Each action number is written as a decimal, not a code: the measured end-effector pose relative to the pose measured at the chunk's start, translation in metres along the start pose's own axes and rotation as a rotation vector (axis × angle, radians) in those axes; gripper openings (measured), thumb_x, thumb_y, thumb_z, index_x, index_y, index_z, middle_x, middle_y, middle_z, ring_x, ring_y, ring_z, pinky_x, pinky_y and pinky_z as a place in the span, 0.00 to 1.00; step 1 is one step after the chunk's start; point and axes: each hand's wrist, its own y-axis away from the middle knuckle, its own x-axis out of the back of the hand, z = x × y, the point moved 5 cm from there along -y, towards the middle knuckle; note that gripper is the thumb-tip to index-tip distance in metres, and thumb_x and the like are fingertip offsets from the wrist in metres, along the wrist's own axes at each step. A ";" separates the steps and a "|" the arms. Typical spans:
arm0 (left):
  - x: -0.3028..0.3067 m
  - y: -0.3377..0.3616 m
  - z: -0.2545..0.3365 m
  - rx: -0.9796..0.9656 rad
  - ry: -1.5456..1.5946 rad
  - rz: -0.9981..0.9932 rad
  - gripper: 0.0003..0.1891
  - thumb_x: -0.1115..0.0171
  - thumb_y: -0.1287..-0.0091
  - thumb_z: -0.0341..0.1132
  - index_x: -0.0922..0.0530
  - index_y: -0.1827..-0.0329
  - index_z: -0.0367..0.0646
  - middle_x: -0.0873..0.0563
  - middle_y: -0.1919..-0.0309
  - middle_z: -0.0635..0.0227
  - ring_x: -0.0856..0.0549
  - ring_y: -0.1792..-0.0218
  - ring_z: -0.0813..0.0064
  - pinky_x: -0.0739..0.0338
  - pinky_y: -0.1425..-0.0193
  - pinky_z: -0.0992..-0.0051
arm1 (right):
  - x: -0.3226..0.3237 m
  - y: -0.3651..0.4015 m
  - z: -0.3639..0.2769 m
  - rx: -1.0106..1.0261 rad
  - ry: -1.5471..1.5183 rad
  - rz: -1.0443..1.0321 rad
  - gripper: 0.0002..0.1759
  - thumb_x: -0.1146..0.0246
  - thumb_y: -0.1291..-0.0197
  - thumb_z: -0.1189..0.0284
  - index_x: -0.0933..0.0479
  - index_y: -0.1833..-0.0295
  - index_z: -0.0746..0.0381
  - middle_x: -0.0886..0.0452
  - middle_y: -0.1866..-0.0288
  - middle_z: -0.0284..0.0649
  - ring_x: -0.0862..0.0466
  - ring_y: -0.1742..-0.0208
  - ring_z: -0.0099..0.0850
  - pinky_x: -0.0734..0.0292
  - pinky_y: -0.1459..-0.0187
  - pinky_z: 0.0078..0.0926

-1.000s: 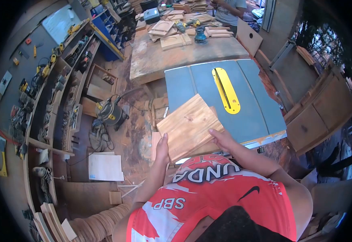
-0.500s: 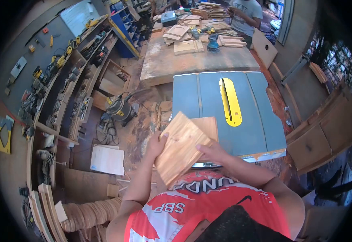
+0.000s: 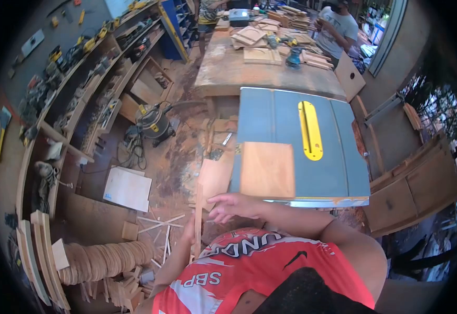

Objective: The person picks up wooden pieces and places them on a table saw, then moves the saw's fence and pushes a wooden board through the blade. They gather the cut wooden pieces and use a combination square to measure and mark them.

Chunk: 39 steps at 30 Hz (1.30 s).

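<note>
My left hand (image 3: 188, 230) grips a wooden board (image 3: 198, 209), which is turned so that its narrow edge faces up toward me. Just right of that board, my right hand (image 3: 232, 208) has its fingers stretched out and apart; a light touch on the board cannot be ruled out. A second wooden board (image 3: 268, 170) lies flat on the near left corner of the blue-grey table saw (image 3: 333, 167). Beyond the held board there is a pale wood panel (image 3: 216, 178), left of the saw; its support is hidden.
The saw's yellow insert plate (image 3: 310, 131) is right of the flat board. A workbench (image 3: 270, 78) bears wood panels and a sander (image 3: 293, 57). Two people stand around it. On the left are tool shelves, a shop vacuum (image 3: 154, 124) and stacked wood discs (image 3: 108, 261).
The held board has turned from broad face up to edge-on and moved left toward my body. My right hand has loosened its grip and spread its fingers. The flat board is now uncovered.
</note>
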 end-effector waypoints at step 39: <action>0.434 -0.107 0.385 0.321 0.407 -0.527 0.20 0.46 0.31 0.50 0.27 0.48 0.43 0.21 0.69 0.64 0.23 0.72 0.67 0.28 0.68 0.66 | 0.210 -0.479 0.074 -0.267 0.586 0.466 0.31 0.33 0.43 0.52 0.24 0.43 0.65 0.18 0.48 0.51 0.17 0.48 0.39 0.23 0.47 0.34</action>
